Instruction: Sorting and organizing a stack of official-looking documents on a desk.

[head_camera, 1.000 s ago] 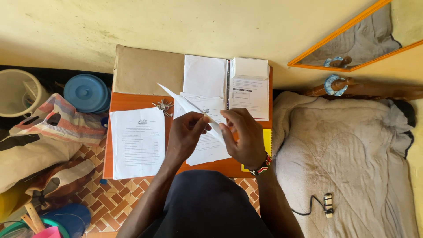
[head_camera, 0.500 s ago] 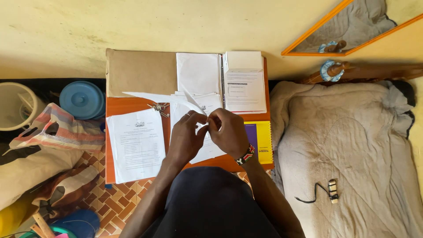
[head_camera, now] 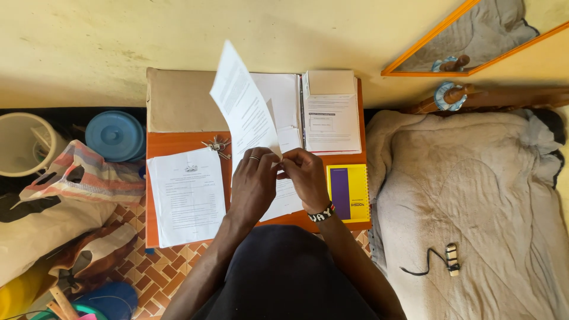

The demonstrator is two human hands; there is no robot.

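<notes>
pinching thin printed sheet [head_camera: 244, 106] upright, left hand [head_camera: 253, 184] and right hand [head_camera: 307, 176]; both grips tight on lower corner.

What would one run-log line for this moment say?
left hand: pinching printed sheet | right hand: pinching same sheet | sheet: raised over orange table | keys: on table

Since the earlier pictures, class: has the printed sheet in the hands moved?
Yes. The printed sheet, pinched by both hands, has swung up from flat, now standing over the brown folder.
</notes>
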